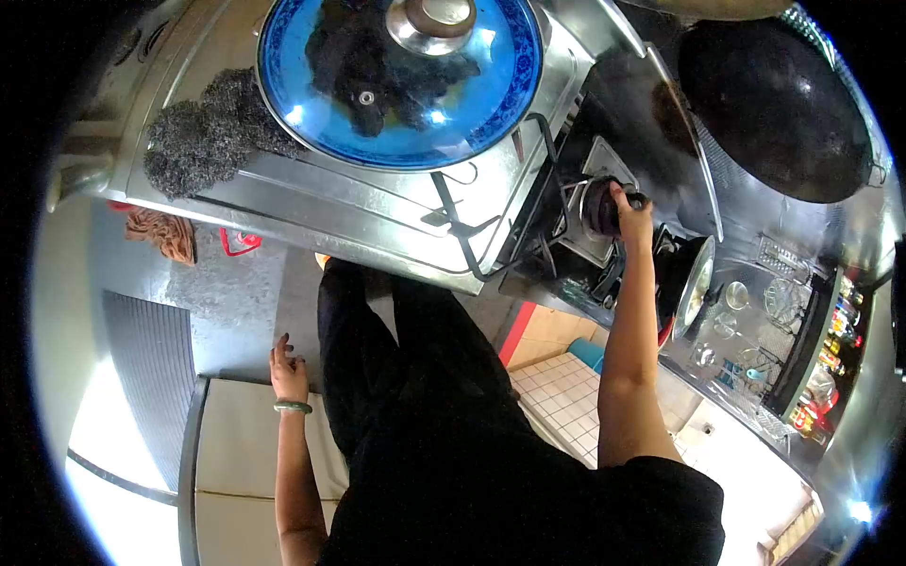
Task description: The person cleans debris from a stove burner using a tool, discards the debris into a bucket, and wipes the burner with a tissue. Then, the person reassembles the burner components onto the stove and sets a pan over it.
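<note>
My right hand (634, 209) is closed around a dark, round-bodied object (601, 207) over the black stove area at the right. What exactly that object is, I cannot make out. My left hand (289, 370) hangs low beside my leg, with its fingers apart and nothing in it; a green bangle circles the wrist. On the steel counter (330, 212), a blue patterned dish (406, 151) is covered by a glass lid with a metal knob (431, 24). Dark food shows through the glass. Grey mesh-like scrubbers (203, 137) lie to the left of the dish.
A black wire stand (462, 229) juts near the counter's front corner. A large dark wok (774, 108) is at the upper right. Beyond my right forearm are a pan (696, 288), wire utensils (779, 302) and bottles (840, 330). A brown cloth (162, 234) is at the left.
</note>
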Demonstrator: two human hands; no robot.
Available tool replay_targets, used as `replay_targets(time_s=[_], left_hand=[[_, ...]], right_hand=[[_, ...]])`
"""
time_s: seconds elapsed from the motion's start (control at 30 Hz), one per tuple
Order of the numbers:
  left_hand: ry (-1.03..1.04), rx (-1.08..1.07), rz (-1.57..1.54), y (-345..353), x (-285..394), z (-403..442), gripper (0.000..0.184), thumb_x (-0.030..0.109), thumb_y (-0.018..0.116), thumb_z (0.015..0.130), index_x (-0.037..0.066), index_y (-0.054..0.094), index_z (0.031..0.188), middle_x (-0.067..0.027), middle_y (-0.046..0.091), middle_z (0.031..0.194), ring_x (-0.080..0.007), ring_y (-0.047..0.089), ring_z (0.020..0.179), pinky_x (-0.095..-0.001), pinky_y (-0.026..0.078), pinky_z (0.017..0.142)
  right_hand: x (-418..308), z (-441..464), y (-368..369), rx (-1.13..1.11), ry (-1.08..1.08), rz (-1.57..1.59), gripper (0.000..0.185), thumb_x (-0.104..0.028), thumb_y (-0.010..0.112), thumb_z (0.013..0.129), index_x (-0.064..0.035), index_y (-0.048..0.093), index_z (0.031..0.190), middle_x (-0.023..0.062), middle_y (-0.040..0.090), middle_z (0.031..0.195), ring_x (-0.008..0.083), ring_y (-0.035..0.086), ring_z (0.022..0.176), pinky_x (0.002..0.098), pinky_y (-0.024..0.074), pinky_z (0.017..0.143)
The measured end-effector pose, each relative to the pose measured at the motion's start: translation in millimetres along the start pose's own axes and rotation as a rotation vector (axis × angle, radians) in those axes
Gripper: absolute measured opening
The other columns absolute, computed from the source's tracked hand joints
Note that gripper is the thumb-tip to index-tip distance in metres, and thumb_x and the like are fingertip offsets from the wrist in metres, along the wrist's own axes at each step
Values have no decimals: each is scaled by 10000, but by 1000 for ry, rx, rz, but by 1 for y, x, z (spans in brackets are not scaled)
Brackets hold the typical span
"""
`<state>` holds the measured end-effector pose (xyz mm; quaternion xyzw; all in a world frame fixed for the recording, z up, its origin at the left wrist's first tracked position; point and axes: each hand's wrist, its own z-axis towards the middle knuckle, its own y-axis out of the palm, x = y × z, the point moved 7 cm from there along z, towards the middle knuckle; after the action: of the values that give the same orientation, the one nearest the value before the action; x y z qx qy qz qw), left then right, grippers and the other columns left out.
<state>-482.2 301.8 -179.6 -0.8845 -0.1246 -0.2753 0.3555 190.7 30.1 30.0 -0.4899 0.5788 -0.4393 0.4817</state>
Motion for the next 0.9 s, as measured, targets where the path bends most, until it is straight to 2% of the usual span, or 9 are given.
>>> replay_targets(time_s=[0.13,0.27,0.33,0.43,0.47,0.57,0.63,0.77,0.9], left_hand=[[-12,-9,-37,4,-4,5,559,-54,549,795,105,497,1328,-128,574,1088,-249,629,803,-372,525,723],[-24,-16,-46,8,-2,12,546,-36,575,801,105,501,1322,-120,578,1077,-219,627,771,-350,527,700],[-23,-26,-63,11,-5,16,546,-32,584,801,105,499,1322,-113,580,1073,-201,623,759,-337,526,689],[-21,-41,-79,14,-7,22,559,-33,616,789,108,501,1318,-119,580,1052,-227,616,796,-351,529,706],[-20,-44,-84,14,-7,24,565,-34,630,784,109,503,1316,-124,579,1042,-244,614,818,-362,530,717],[-12,-29,-101,14,-8,28,529,-23,613,814,102,502,1316,-107,580,1061,-177,603,728,-317,521,657],[-8,-31,-88,13,-7,30,524,-20,616,818,105,502,1315,-107,580,1058,-177,599,716,-317,520,656],[-17,-56,-94,11,-1,35,532,-11,626,816,113,499,1317,-105,580,1050,-180,598,703,-320,519,663],[-43,-84,-71,13,-2,39,561,-10,633,804,112,484,1331,-123,567,1077,-218,619,751,-349,532,693]], right_hand=[[25,25,5,-89,78,-55,1201,-855,574,636,49,360,1396,321,498,1325,417,488,1256,428,370,1047],[49,50,19,-174,122,-132,1292,-892,559,597,72,304,1420,333,458,1353,430,481,1256,436,386,1045],[6,9,6,-243,222,9,1300,-858,621,585,75,289,1428,314,458,1359,434,488,1241,459,468,970],[20,23,14,-170,221,-67,1289,-811,680,580,75,283,1429,303,446,1371,423,513,1211,466,543,852],[26,26,15,-180,229,-32,1285,-808,678,586,75,281,1430,304,446,1370,416,519,1206,462,552,830],[21,20,13,-209,272,20,1257,-804,665,608,74,290,1426,307,451,1363,404,532,1194,451,572,782],[21,22,15,-229,325,-17,1219,-807,641,632,68,319,1416,312,460,1351,407,536,1191,446,576,770],[24,43,16,-283,268,-282,1171,-813,622,645,21,356,1422,303,469,1351,392,543,1188,424,572,803],[5,28,13,-391,178,-203,1174,-790,655,636,-35,308,1465,288,448,1381,393,521,1215,433,524,913]])
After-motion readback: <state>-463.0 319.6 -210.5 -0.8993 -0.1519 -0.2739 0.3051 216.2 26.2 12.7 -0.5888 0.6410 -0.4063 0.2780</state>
